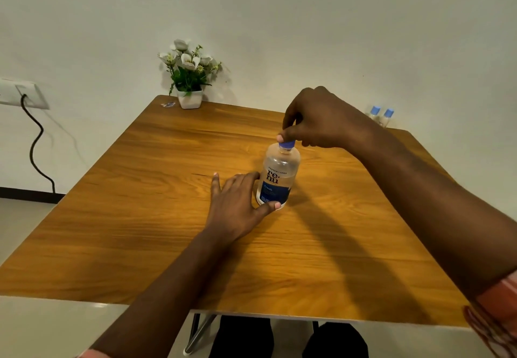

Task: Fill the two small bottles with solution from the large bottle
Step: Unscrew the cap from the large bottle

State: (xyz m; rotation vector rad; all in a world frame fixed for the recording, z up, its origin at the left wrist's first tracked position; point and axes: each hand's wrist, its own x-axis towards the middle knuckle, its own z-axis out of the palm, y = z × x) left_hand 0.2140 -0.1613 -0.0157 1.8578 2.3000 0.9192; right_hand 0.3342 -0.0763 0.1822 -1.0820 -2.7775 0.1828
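Note:
The large clear bottle [278,177] with a blue label and blue cap stands upright near the middle of the wooden table [140,217]. My right hand [319,118] reaches over from the right and pinches the blue cap from above. My left hand [237,203] lies on the table at the bottle's left, fingers straight, with the thumb and forefinger touching the bottle's base. Two small bottles [381,115] with light blue caps stand side by side at the table's far right edge, partly hidden behind my right forearm.
A white pot of white flowers [190,77] sits at the table's far left corner, with a small wrapper [167,104] beside it. A wall socket with a black cable [33,145] is on the left wall. My knees show under the table's near edge.

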